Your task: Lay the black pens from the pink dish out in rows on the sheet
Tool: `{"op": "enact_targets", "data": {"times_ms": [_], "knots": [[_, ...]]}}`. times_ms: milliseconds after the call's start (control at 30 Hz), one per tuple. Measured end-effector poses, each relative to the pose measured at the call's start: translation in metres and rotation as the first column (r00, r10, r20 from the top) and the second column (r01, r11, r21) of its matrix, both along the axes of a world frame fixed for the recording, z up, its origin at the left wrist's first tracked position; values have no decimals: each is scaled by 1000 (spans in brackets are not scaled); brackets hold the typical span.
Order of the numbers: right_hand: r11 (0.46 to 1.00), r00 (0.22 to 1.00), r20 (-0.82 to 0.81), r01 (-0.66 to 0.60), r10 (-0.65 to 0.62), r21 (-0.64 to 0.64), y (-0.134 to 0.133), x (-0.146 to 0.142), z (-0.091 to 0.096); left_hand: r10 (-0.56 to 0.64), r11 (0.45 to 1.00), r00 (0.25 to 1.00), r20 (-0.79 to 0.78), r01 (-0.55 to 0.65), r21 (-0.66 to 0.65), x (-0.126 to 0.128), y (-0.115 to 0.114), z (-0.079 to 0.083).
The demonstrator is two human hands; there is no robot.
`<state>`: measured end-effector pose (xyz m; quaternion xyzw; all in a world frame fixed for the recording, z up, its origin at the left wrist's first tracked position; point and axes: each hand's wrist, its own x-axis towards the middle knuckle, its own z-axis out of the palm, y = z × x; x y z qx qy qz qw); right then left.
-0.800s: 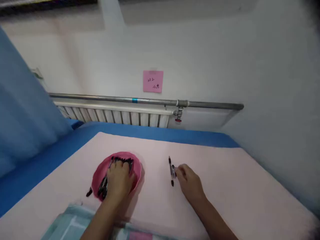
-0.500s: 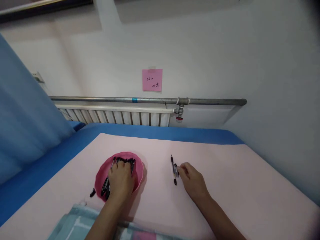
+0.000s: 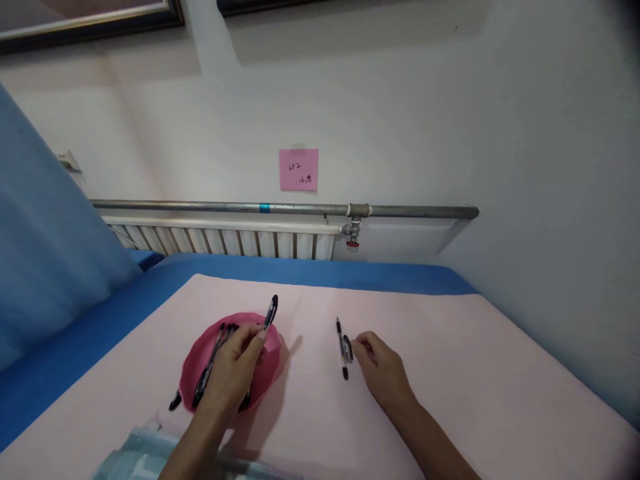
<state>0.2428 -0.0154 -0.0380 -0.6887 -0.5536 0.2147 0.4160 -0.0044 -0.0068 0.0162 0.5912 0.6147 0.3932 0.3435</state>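
My left hand [image 3: 235, 367] pinches a black-capped clear pen [image 3: 271, 313] between thumb and fingers, holding it tilted above the right part of a pink scalloped bowl [image 3: 273, 370]. More black and clear pens [image 3: 213, 363] lie in the bowl, partly hidden by this hand. To the right, an uncapped pen [image 3: 342, 347] rests on the pink sheet, its tip pointing away from me. Right beside it is a clear pen cap with a black clip [image 3: 349, 349]. The closed fingertips of my right hand [image 3: 383, 367] are at the cap's right edge.
One black pen end [image 3: 175, 400] shows outside the bowl's left side. A pale blue-green cloth [image 3: 135, 457] lies at the near edge. The pink sheet [image 3: 475, 373] covers a blue surface [image 3: 320, 270]. Behind are a radiator, a pipe [image 3: 210, 207] and a blue curtain [image 3: 50, 233].
My left hand has risen out of the pens in the bowl with one pen. My right hand has drawn back slightly, uncovering more of the cap. The view has tilted up a little.
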Motion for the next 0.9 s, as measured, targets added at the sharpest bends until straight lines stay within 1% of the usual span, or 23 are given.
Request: {"op": "enact_targets", "data": {"times_ms": [33, 67, 100, 133, 167, 200, 267, 367, 500, 567, 600, 667, 733, 900], "knots": [[1000, 1000, -24, 10, -9, 10, 0, 0, 1, -45, 995, 961, 272, 66, -71, 4, -2, 0], [1000, 999, -48, 22, -21, 21, -1, 0, 2, -61, 982, 867, 495, 140, -124, 8, -4, 1], [999, 997, -75, 32, -30, 31, -2, 0, 4, -57, 967, 768, 638, 202, -157, 13, -6, 1], [999, 994, -107, 38, -34, 37, -3, -1, 7, -43, 951, 686, 726, 250, -180, 17, -8, 2], [999, 989, -147, 35, -29, 38, -4, -3, 10, -25, 937, 631, 775, 285, -202, 21, -10, 2], [999, 980, -196, 20, -13, 34, -6, -6, 14, -7, 924, 600, 800, 310, -225, 25, -12, 2], [999, 945, -324, -43, 45, 13, -10, -14, 23, 22, 897, 575, 818, 350, -271, 32, -16, 1], [987, 842, -522, -158, 136, 2, -17, -30, 39, 17, 857, 567, 823, 415, -304, 42, -24, -3], [942, 670, -676, -316, 306, 114, -27, -47, 51, 7, 777, 517, 856, 536, -330, 53, -35, -8], [934, 592, -742, -331, 315, 132, -30, -52, 52, 30, 733, 497, 867, 578, -357, 57, -39, -8], [938, 572, -763, -322, 301, 128, -31, -53, 51, 39, 715, 495, 868, 593, -370, 59, -41, -8], [950, 571, -776, -292, 269, 115, -33, -54, 50, 52, 689, 502, 864, 608, -395, 64, -45, -7], [961, 586, -776, -263, 234, 91, -36, -56, 49, 65, 681, 518, 853, 602, -417, 68, -48, -7], [984, 595, -793, -176, 130, 29, -39, -62, 48, 86, 711, 543, 836, 554, -433, 79, -56, -6]]}}
